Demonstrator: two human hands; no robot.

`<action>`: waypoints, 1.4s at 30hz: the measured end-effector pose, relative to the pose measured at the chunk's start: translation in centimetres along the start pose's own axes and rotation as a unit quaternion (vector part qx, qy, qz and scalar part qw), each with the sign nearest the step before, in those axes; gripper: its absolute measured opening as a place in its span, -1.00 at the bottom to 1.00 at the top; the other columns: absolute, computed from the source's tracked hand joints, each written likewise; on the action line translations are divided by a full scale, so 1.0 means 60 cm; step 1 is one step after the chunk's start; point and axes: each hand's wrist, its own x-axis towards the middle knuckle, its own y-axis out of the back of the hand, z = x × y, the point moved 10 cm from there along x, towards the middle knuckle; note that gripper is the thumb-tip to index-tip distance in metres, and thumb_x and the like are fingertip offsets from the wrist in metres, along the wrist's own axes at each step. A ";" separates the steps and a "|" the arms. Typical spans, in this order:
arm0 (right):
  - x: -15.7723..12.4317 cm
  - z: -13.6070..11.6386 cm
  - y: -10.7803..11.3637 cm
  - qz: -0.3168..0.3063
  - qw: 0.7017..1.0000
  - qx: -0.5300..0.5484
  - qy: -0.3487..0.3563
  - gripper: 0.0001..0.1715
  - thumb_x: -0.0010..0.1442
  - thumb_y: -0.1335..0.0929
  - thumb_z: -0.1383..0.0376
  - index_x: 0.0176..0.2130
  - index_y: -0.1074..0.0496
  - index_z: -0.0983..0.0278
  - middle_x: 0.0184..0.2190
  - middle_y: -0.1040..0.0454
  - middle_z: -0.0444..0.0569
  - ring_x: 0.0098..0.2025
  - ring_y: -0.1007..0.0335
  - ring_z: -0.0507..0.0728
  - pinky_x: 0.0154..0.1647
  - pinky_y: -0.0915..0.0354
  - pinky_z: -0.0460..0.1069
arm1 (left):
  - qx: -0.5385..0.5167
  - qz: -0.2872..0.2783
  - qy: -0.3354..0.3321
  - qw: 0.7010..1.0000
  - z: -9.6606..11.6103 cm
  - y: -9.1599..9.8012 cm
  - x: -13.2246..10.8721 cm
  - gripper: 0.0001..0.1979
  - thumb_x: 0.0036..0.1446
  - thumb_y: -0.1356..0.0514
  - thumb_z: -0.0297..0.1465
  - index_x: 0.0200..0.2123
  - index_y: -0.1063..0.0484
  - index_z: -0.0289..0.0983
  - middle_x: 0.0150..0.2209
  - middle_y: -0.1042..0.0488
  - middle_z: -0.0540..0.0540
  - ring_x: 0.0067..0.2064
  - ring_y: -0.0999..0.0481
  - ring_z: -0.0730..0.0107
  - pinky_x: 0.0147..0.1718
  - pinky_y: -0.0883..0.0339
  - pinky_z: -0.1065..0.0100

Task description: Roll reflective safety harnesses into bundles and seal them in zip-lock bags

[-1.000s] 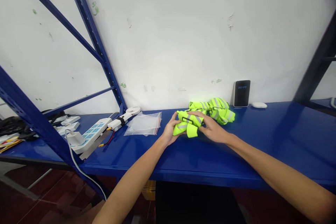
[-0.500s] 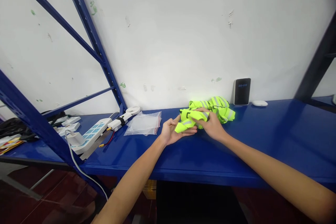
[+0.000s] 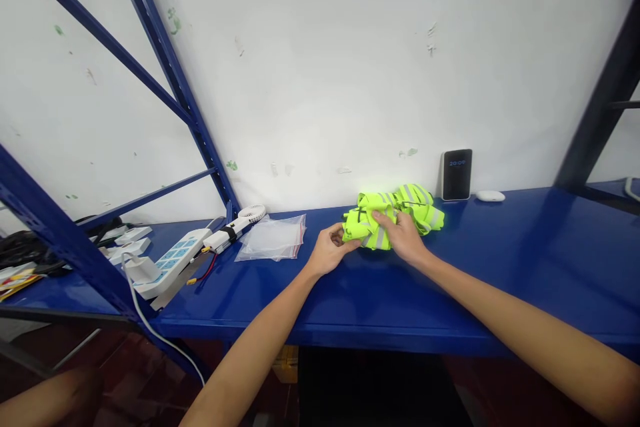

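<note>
Toward the left end of the blue worktop a white power strip lies by the blue rack upright, a small white handheld fan beside it near the back edge; next comes a clear zip bag, flat and empty-looking; near the middle the left hand curls its fingers onto the left end of a folded neon-yellow vest, and the right hand closes over the bundle's right side, pinching the fabric just above the surface; behind it, touching, a heap of similar vests lies near the back edge; further right a dark clock stands against the wall, a small white object just beside it.
</note>
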 end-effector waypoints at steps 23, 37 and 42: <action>-0.006 0.012 -0.028 -0.026 0.998 -0.028 0.040 -0.56 0.16 -0.34 0.01 -0.11 -0.43 0.26 -0.18 -0.54 0.02 -0.20 -0.45 0.23 -0.13 -0.35 0.08 | 0.143 0.066 -0.093 0.983 0.048 0.008 -0.020 -0.52 0.12 -0.16 -0.04 -0.03 -0.34 -0.27 -0.13 -0.46 -0.12 -0.15 -0.44 0.26 -0.14 -0.31 0.30; -0.016 0.026 -0.037 -0.024 0.999 -0.033 0.030 -0.53 0.23 -0.27 0.00 -0.11 -0.46 0.30 -0.18 -0.54 0.02 -0.13 -0.42 0.26 -0.09 -0.31 0.08 | 0.258 0.101 -0.122 0.953 0.065 0.006 -0.024 -0.76 0.19 -0.13 -0.22 -0.40 -0.23 -0.25 -0.48 -0.25 0.06 -0.43 -0.22 0.47 -0.40 -0.09 0.41; -0.017 0.028 -0.042 -0.021 1.000 -0.012 0.016 -0.53 0.22 -0.25 0.01 -0.09 -0.43 0.30 -0.13 -0.52 0.04 -0.09 -0.42 0.25 -0.05 -0.30 0.09 | 0.261 0.088 -0.122 0.954 0.061 -0.003 -0.022 -0.80 0.21 -0.10 -0.25 -0.37 -0.21 -0.24 -0.44 -0.26 0.05 -0.41 -0.24 0.46 -0.39 -0.10 0.39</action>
